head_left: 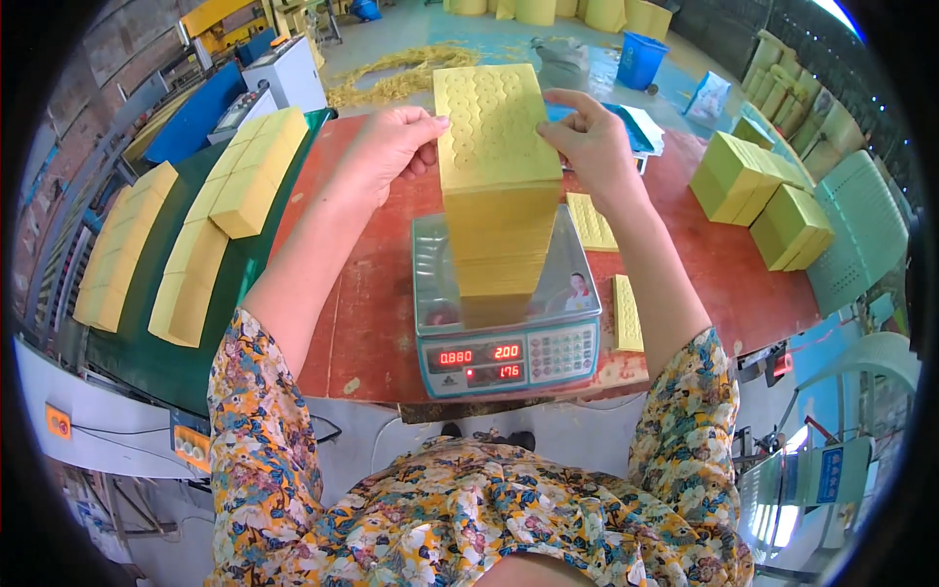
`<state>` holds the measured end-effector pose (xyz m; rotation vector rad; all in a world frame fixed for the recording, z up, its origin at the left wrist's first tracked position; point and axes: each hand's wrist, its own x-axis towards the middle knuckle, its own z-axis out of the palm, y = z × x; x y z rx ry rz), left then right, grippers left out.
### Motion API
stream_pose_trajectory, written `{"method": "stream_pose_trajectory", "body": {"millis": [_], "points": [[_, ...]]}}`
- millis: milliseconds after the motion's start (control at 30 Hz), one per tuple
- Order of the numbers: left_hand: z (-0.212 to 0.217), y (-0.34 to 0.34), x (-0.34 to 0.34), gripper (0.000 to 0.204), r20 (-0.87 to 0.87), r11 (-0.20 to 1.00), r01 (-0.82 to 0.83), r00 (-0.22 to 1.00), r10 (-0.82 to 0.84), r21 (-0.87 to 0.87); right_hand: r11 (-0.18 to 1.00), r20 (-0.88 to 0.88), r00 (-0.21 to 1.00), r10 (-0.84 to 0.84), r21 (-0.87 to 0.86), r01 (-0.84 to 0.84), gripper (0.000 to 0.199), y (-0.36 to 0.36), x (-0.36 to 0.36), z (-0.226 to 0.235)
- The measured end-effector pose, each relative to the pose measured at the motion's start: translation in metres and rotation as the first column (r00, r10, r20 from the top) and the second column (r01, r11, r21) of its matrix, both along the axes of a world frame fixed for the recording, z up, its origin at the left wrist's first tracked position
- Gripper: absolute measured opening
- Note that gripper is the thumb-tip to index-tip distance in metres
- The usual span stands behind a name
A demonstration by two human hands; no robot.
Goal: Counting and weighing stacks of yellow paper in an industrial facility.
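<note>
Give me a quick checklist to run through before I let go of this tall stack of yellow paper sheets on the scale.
1. Tall stack of yellow embossed paper sheets on the grey digital scale: ok.
2. Stack standing straight: ok, sides look even.
3. Left hand steadying the top edge: ok.
4. Right hand on the opposite edge: ok.
5. Scale's red display lit: ok.
6. Loose yellow sheets clear of the platform: ok.

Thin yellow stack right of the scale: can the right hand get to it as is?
Probably yes. The thin yellow stack lies uncovered on the red table beside the scale, below the right hand, which is now touching the tall stack.
</note>
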<state>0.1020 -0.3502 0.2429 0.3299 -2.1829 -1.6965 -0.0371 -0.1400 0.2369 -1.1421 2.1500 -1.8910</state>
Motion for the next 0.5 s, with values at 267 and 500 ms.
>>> {"method": "stream_pose_trajectory", "body": {"millis": [267,500], "points": [[-0.011,0.001,-0.005,0.028,0.034,1.000,0.018,0.999,-0.017,-0.020,0.997,-0.064,0.995,-0.072,-0.006,0.072,0.037,0.001,-0.002,-0.013],[-0.019,-0.002,-0.014,0.027,0.012,1.000,0.017,1.000,-0.017,-0.014,0.989,-0.096,0.985,-0.146,0.012,0.148,0.031,0.000,-0.006,-0.025]]}}
